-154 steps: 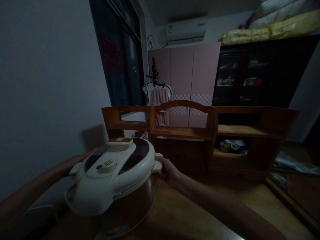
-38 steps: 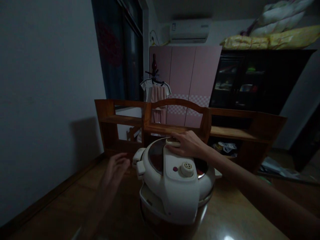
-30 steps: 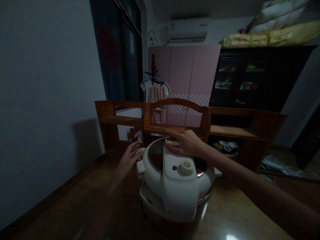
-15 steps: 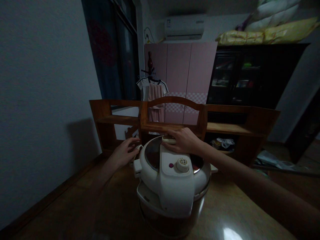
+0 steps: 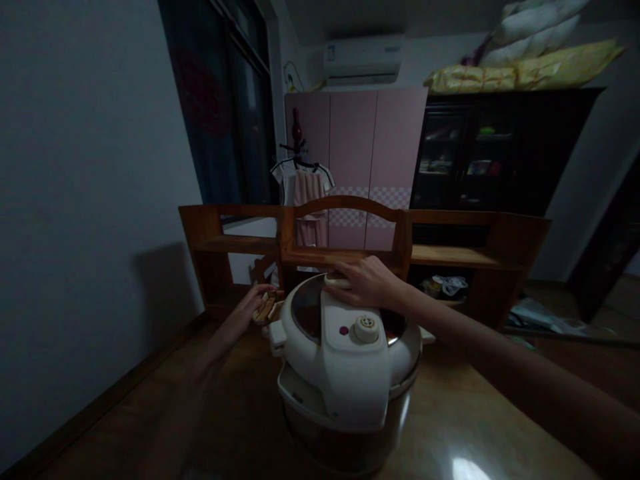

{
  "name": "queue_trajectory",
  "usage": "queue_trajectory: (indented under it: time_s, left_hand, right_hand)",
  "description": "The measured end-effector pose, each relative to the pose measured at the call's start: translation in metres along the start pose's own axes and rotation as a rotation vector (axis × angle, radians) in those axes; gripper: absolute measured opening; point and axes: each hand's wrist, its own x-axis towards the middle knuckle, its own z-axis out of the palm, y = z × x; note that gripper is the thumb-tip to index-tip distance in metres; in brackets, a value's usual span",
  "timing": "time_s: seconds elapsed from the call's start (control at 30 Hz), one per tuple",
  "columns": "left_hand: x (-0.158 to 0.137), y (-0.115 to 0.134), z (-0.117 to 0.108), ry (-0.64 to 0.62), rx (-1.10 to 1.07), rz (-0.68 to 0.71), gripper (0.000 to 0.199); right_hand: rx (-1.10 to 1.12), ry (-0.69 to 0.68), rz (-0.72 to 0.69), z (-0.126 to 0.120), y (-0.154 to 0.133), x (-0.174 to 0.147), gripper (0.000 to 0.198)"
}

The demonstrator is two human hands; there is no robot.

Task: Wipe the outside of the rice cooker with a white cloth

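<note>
In front of me stands a white electric pressure cooker (image 5: 355, 393) with a see-through lid panel, a round valve knob (image 5: 367, 329) and a small dark red button. My right hand (image 5: 367, 283) is wrapped over the handle (image 5: 337, 280) at the far end of the lid's white bridge. The lid sits on the cooker body. Left of the cooker, my left hand (image 5: 253, 303) has its fingers curled over the top of a tan, ridged object (image 5: 269, 307). Dim light hides what kind of object this is, and my thumb does not show clearly.
A wooden shelf unit (image 5: 345, 255) runs along the table's far side. Its right part holds a can and a plastic bag (image 5: 453, 285). The wall (image 5: 100, 200) is close on the left. Beyond stand a clothes rack, a pink wardrobe (image 5: 353, 140) and a dark cabinet (image 5: 525, 153).
My left hand has drawn slightly left, and the tan object now shows under its fingers. My right hand has stayed on the lid handle. The view has shifted a little.
</note>
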Motion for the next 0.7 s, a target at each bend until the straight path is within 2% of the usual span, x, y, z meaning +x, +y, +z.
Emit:
queue_trajectory:
  time_s: [0.1,0.23,0.7]
  left_hand:
    - [0.000,-0.010,0.006,-0.004,-0.114,0.002,0.041]
    - [-0.002,-0.018,0.007,0.018,-0.157,0.008,0.040]
    - [-0.007,-0.016,0.012,0.047,-0.177,0.029,0.043]
  right_hand:
    - [-0.028,-0.027,-0.012,-0.003,-0.001,-0.001,0.055]
    - [-0.057,-0.038,-0.014,-0.005,-0.004,-0.001,0.058]
    - [-0.177,-0.044,0.080,-0.005,-0.019,-0.002,0.058]
